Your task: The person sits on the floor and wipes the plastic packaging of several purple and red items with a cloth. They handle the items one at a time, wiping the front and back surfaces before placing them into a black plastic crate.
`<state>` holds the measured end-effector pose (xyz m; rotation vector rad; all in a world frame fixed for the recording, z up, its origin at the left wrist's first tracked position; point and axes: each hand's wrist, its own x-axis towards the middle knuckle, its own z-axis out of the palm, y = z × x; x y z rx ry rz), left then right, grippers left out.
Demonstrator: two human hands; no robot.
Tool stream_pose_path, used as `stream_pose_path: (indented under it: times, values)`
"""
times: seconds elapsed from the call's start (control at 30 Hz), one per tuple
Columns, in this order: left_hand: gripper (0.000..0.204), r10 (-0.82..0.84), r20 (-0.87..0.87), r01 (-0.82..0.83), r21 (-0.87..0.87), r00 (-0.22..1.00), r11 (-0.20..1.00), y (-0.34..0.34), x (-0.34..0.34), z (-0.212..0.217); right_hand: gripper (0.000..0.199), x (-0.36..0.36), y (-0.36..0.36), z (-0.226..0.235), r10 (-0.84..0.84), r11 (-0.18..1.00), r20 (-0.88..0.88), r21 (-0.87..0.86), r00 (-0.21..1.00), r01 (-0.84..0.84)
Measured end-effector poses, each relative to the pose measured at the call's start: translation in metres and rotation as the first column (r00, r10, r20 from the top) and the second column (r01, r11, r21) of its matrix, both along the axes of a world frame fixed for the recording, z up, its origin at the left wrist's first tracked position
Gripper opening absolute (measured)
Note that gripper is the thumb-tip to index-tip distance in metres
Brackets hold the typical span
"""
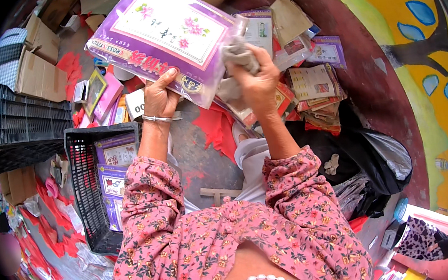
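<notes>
Purple packet (166, 32) is raised above the floor (187, 136). Left hand (161, 94) pinches its near edge, thumb uppermost; right hand (258, 80), closed around grey cloth (238, 55), is at its right end. Black crate (87, 199) stands left of the packet, nearer the wearer.

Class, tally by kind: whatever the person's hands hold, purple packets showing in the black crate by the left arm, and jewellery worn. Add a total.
Purple packet in left hand: 1
Grey cloth in right hand: 1
Crate packets showing in black crate: 3
Silver-coloured bracelet: 1
White bead necklace: 1
Total: 7
</notes>
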<state>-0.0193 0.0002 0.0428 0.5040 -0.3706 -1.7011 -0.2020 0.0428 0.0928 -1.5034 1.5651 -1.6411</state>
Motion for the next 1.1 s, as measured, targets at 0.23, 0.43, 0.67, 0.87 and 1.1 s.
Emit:
stream_pose_path:
  times: [0.23,0.43,0.67,0.87,1.1]
  values:
    - [0.032,-0.096,-0.019,0.098,0.188,0.995,0.977,-0.009,-0.001,-0.029,0.028,0.03,0.002,0.013,-0.054,0.969,-0.836,-0.176,0.545,-0.174]
    - [0.037,-0.114,0.096,0.12,-0.058,0.989,0.991,0.005,0.002,-0.012,0.024,-0.024,-0.027,0.024,0.025,0.994,-0.75,0.09,0.661,0.064]
    - [0.022,-0.076,-0.007,0.076,0.153,0.997,0.985,-0.001,0.005,-0.033,0.032,0.02,-0.01,0.014,-0.059,0.991,-0.761,-0.121,0.646,-0.052]
    - [0.019,-0.43,-0.159,0.451,0.129,0.889,0.883,-0.002,0.016,-0.019,0.014,0.064,0.015,0.015,0.084,0.886,-0.898,-0.131,0.432,-0.445]
    - [0.022,-0.027,0.021,0.022,0.193,0.999,0.981,0.0,0.014,-0.013,0.022,-0.006,-0.024,0.016,-0.025,0.982,-0.844,-0.12,0.535,-0.143]
